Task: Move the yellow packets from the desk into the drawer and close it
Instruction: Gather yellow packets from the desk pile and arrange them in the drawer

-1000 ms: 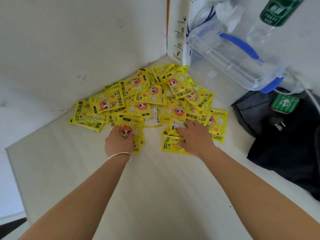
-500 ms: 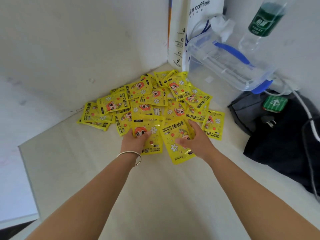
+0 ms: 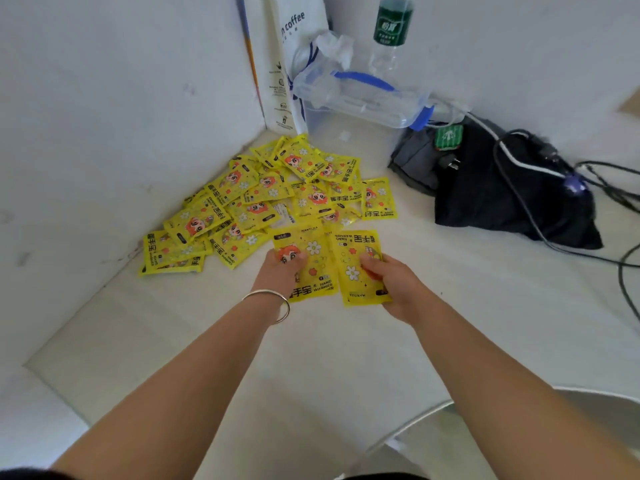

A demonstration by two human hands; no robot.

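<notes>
the yellow packets [image 3: 263, 202] lay in a loose, overlapping heap in the far corner of the desk [image 3: 311, 358], pressed against both walls. the drawer was out of view, so we could not tell whether it stood open. at the heap's near edge two packets were held side by side, their inner edges meeting. the left hand [image 3: 277, 275] pinched the left packet [image 3: 311, 268], thumb on its printed face and fingers beneath. the right hand [image 3: 398, 289] pinched the right packet [image 3: 360, 268] in the same way. a metal bangle [image 3: 273, 303] circled the left wrist.

we judged the main hazards as follows. the wrappers looked glossy, and a thumb-only pinch could let one slide free on the way to the drawer. most of the heap remained on the desk, so one packet per hand meant many trips, while larger handfuls risked spilling (the stack was already fanned and unstable). raking toward the right could catch the cables [image 3: 623, 271] that trailed from the black bag [image 3: 502, 195]. reaching deep into the corner could knock the clear plastic box [image 3: 363, 98] or the bottle [image 3: 391, 32] behind it. packets wedged along the walls could be overlooked. an untidy load might foul the drawer's edge and stop it closing.
</notes>
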